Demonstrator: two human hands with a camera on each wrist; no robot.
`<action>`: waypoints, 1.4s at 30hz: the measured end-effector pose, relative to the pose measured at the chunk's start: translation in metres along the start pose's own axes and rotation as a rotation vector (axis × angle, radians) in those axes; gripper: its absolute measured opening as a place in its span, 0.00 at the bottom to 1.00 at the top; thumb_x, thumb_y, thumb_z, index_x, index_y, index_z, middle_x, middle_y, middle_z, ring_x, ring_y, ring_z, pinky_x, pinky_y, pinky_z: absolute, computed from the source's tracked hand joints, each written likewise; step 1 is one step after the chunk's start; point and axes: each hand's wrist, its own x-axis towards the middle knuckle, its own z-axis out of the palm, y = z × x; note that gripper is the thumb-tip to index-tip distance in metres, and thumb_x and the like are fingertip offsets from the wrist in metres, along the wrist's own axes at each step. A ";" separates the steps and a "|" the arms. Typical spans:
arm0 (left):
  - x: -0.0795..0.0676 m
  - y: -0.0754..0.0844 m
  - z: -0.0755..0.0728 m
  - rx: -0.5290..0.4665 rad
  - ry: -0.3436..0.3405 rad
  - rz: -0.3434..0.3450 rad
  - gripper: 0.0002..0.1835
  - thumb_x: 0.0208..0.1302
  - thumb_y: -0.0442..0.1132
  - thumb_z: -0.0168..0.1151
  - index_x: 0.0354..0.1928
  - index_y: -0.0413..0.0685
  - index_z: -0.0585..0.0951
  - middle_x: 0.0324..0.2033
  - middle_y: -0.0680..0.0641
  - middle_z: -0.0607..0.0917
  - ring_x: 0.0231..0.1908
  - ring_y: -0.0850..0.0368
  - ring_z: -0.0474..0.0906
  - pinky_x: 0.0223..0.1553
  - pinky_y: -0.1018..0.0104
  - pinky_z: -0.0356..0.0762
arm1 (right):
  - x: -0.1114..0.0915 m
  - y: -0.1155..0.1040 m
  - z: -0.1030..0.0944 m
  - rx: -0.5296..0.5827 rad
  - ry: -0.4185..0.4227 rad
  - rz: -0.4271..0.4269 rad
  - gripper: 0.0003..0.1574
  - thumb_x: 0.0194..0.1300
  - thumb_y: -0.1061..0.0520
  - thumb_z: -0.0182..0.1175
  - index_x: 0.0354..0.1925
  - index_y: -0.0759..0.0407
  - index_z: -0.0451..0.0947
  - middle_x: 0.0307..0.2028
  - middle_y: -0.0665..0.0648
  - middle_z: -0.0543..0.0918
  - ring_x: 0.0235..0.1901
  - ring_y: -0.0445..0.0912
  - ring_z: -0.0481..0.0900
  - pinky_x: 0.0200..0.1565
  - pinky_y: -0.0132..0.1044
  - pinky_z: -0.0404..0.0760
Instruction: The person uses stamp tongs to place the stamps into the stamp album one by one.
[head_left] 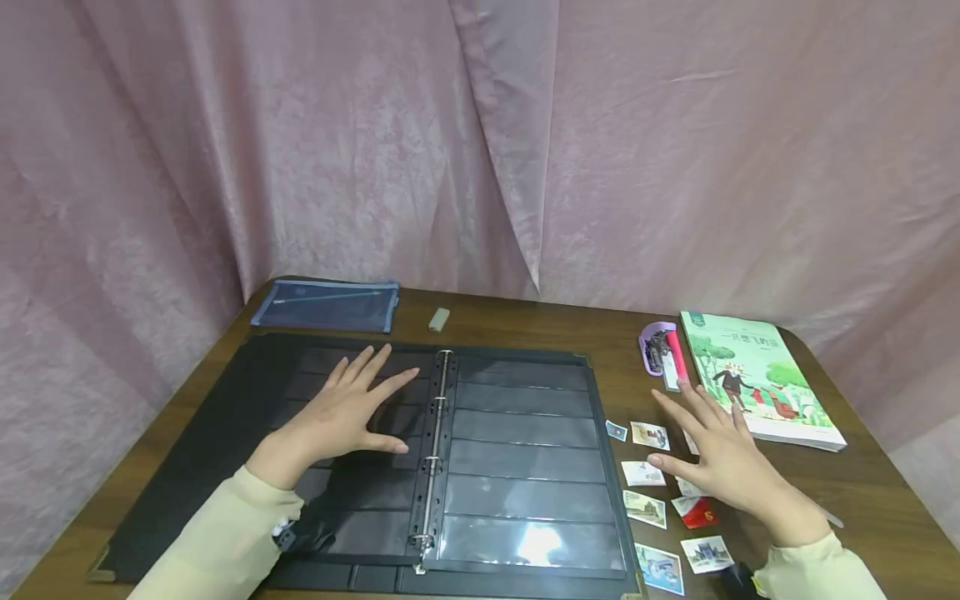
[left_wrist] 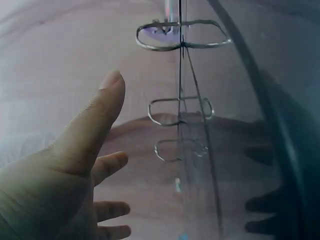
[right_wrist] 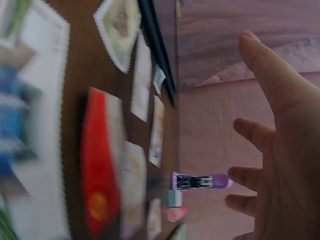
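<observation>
Binder (head_left: 202, 442) and stamps (head_left: 645, 509) are taking up the nearer part of the wooden surface (head_left: 525, 321). The binder is lying open and flat, its metal rings (head_left: 431, 464) running from 12 to 6 o'clock down the middle and holding sheets of clear pockets (head_left: 525, 458) at 3 and 9 o'clock. The pockets at 3 o'clock are showing black through their strips, a bright glare sitting towards 5 o'clock. The left hand (head_left: 330, 425) is hovering over the pockets at 9 o'clock of the rings, its fingers spreading wide and holding nothing.

The stamps are lying loose at 3 o'clock of the binder, outside its pockets, one of them showing a bright red part. Above them the right hand (head_left: 723, 458) is hovering and partly hiding some; its fingers are also spreading wide, the thumb standing well apart, and are gripping nothing.

At 11 o'clock of the binder a blue mesh pouch (head_left: 330, 318) is lying flat, a slender pale stick (head_left: 322, 297) showing inside it. At 12 o'clock a small pale block (head_left: 438, 319) is resting. At 2 o'clock a purple-rimmed holder (head_left: 660, 326) is enclosing something dark — too small to make out — with a pink stick (head_left: 677, 354) lying alongside. A green book (head_left: 757, 367) is resting between 2 and 3 o'clock, and a pink curtain (head_left: 360, 150) is hanging behind.
</observation>
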 end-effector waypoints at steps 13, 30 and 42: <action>0.017 0.050 -0.028 -0.040 -0.068 0.201 0.44 0.43 0.66 0.60 0.64 0.59 0.61 0.59 0.41 0.69 0.58 0.44 0.67 0.56 0.46 0.65 | -0.017 0.022 -0.040 0.018 -0.120 0.065 0.42 0.52 0.35 0.59 0.59 0.55 0.65 0.54 0.66 0.71 0.49 0.61 0.74 0.43 0.59 0.71; 0.056 0.089 0.004 0.063 -0.160 0.318 0.36 0.45 0.62 0.62 0.56 0.53 0.72 0.48 0.51 0.76 0.49 0.55 0.72 0.51 0.59 0.69 | -0.048 0.074 -0.034 -0.136 -0.150 0.144 0.24 0.44 0.47 0.68 0.37 0.59 0.76 0.35 0.59 0.81 0.37 0.57 0.78 0.38 0.52 0.73; 0.074 0.089 0.020 0.029 -0.118 0.273 0.30 0.45 0.57 0.66 0.50 0.52 0.75 0.42 0.51 0.76 0.45 0.56 0.72 0.49 0.60 0.70 | -0.062 0.098 -0.021 -0.193 -0.139 0.165 0.10 0.45 0.59 0.66 0.27 0.58 0.74 0.23 0.49 0.77 0.25 0.41 0.73 0.29 0.42 0.73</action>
